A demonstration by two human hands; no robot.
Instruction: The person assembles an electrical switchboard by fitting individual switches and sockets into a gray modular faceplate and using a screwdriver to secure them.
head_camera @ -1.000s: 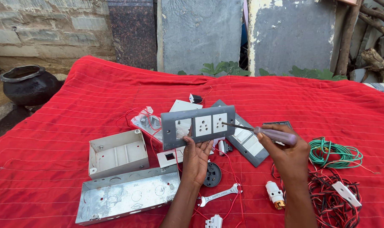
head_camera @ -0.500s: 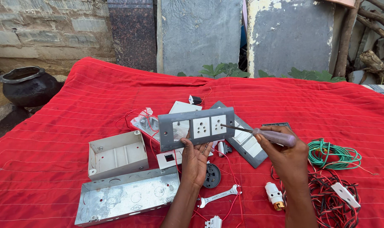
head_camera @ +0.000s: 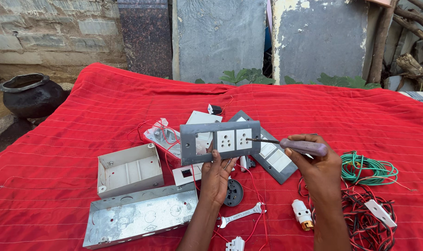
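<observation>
Presently noted: left hand (head_camera: 217, 174) raised above the red cloth (head_camera: 81, 107), fingers closed on the lower edge of the grey switch plate (head_camera: 221, 142), held upright with face toward the camera and long axis running left to right. Right hand (head_camera: 319, 165) wrapped fully around the purple-handled screwdriver (head_camera: 295, 145), shaft lying near horizontal, pointing left, tip touching the plate's right end beside the right socket module (head_camera: 243, 138). Tool axis thus roughly in line with the plate's long axis; right hand to the right of the plate, left hand directly beneath it. One empty opening at the plate's left end.

Below and around: white plastic box (head_camera: 129, 169) and metal back box (head_camera: 141, 216) to the left, second grey plate (head_camera: 269, 153) just behind the shaft, spanner (head_camera: 241, 214) under the left wrist, green wire coil (head_camera: 367, 168) and red-black wire bundle (head_camera: 369, 218) near the right forearm. Open room above the plate; ground beneath crowded.
</observation>
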